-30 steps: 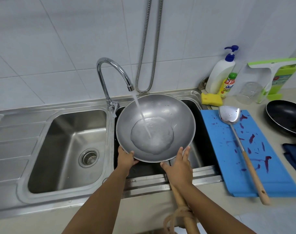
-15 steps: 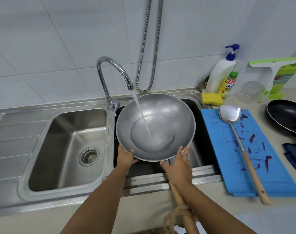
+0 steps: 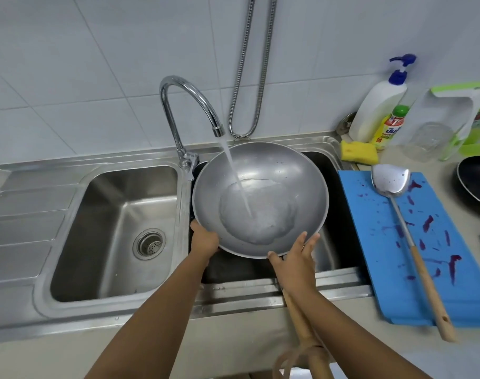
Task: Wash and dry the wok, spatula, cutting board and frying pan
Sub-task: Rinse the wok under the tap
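The wok sat over the right basin under the running tap. The left hand had its grip round the near-left rim. The right hand had a wide grip, its straight fingers against the near-right rim.

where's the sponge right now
Head view, right side: the yellow sponge lies behind the blue cutting board, in front of the white pump bottle.

Bright, even light; soft glare on steel (edges bowed by wide-angle distortion).
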